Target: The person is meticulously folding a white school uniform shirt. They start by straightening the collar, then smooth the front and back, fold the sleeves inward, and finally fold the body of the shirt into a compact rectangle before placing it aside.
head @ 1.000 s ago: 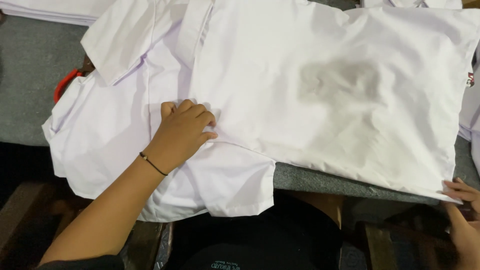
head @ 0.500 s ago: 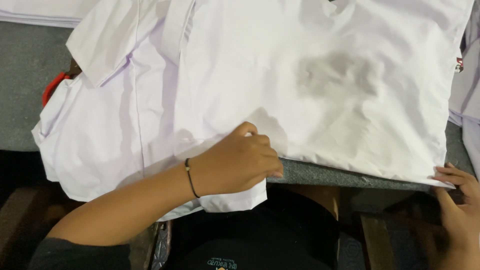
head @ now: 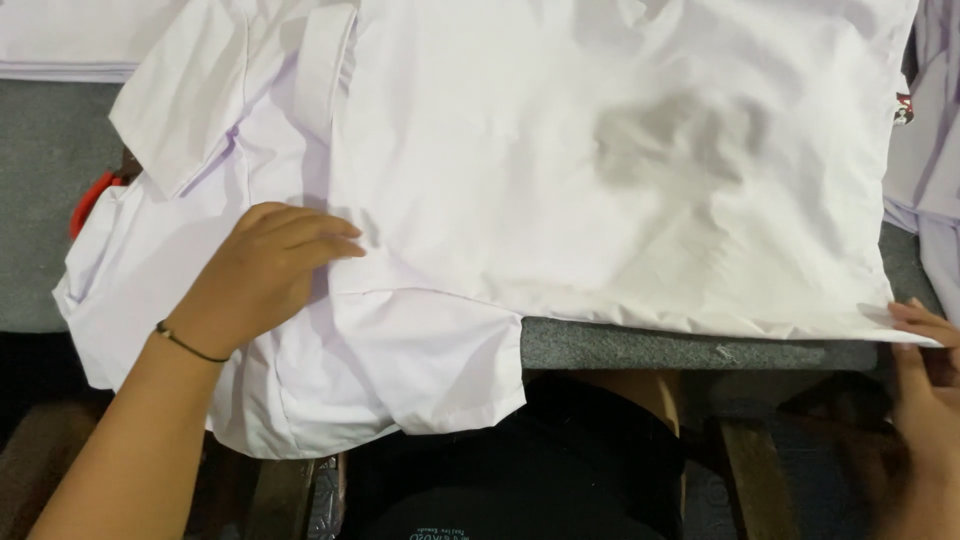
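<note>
A white shirt (head: 600, 230) lies spread on the grey padded table (head: 690, 350), with a dark greyish patch (head: 680, 135) near its middle. My left hand (head: 265, 270) rests flat on the shirt's left part, fingers together and pointing right, beside a folded short sleeve (head: 400, 370) that hangs over the table's front edge. A thin dark band circles that wrist. My right hand (head: 925, 390) is at the lower right, its fingertips pinching the shirt's bottom corner at the table edge.
More white garments lie at the top left (head: 60, 40) and along the right edge (head: 930, 150). A red object (head: 90, 200) peeks out from under the shirt at the left. Dark wooden frame parts (head: 750, 470) and my dark clothing are below the table.
My left hand slid from the shirt's left side down to the front hem, then came back left onto the sleeve area. My right hand stayed at the corner.
</note>
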